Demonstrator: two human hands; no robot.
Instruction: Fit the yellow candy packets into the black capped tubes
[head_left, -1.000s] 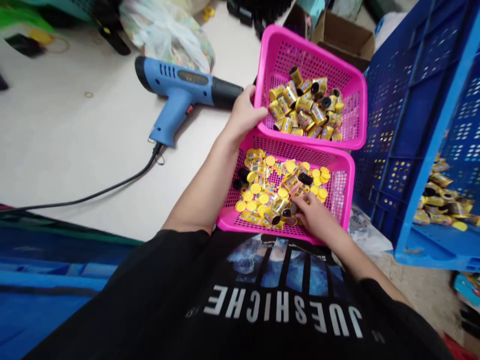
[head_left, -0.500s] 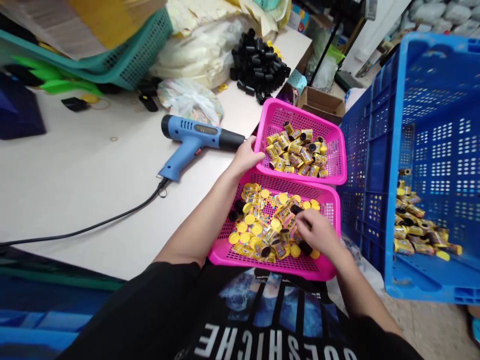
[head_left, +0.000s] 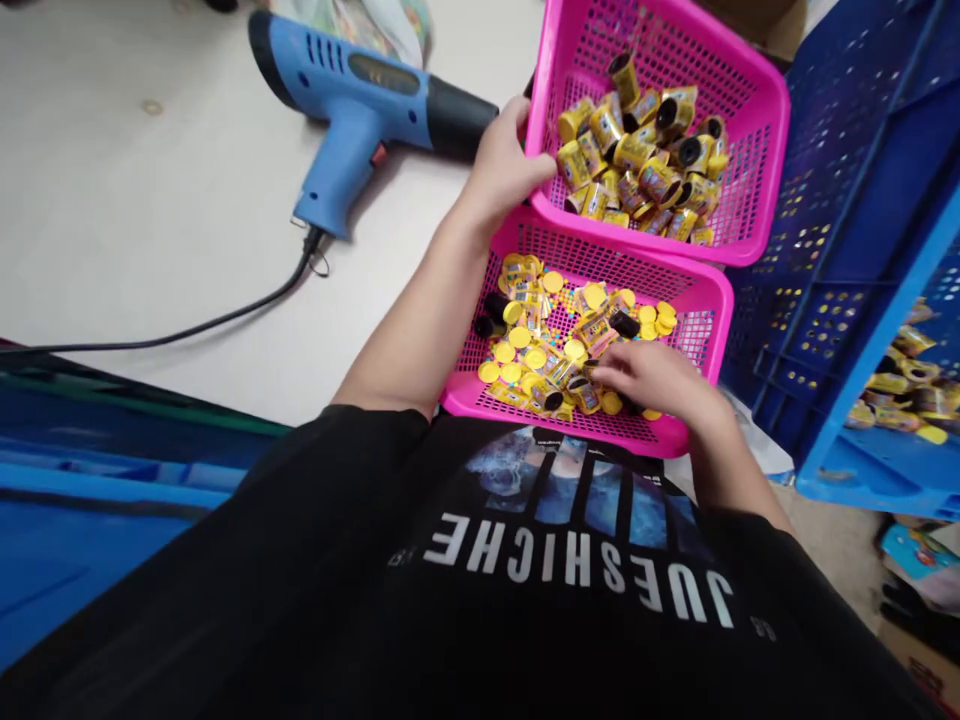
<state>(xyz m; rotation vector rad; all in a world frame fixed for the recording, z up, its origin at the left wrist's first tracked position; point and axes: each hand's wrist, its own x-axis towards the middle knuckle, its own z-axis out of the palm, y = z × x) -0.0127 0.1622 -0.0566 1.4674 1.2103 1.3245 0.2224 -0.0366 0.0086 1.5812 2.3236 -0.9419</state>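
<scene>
My left hand [head_left: 512,160] grips the left side of the far pink basket [head_left: 777,150], with the thumb over its rim. Small yellow-labelled containers [head_left: 634,150] with dark open ends fill that basket. My right hand [head_left: 652,378] reaches into the near pink basket [head_left: 716,325], its fingers drawn together beside a dark-ended container. Whether they hold anything is hidden. Round yellow caps [head_left: 519,337], wrapped yellow containers, black pieces [head_left: 624,323] and tiny coloured beads lie mixed there. Close to my left hand, a blue heat gun [head_left: 356,110] rests on its side, nozzle toward the far basket.
The heat gun's black cord [head_left: 217,332] runs left across the white table [head_left: 150,220]. On the right stands a large blue crate [head_left: 832,300], more yellow containers [head_left: 911,375] inside it. Part of a plastic bag [head_left: 390,25] shows at the top.
The view has tilted down and come closer, so the table's far part has left the picture. My right hand has shifted slightly toward me within the near basket. The left hand keeps its hold.
</scene>
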